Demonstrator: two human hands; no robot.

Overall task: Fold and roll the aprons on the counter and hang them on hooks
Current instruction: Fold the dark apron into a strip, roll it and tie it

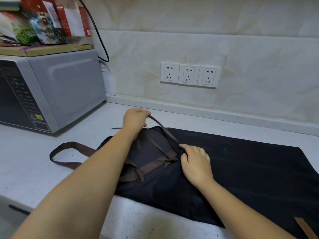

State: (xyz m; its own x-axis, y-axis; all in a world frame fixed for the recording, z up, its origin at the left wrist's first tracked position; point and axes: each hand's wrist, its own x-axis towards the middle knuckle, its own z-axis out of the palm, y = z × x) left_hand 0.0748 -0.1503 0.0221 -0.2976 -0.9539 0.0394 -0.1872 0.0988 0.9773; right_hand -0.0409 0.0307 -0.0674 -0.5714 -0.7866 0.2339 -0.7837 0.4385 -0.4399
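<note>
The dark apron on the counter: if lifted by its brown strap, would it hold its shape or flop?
Probably flop: the apron lies limp with soft creases. The brown strap sags between the left hand and right hand, so it looks flexible. It seems light, thin cloth, unlikely to slide far.

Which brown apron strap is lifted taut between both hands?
The waist strap, stretched from the left hand to the right hand. The neck loop lies slack on the counter, untouched.
</note>
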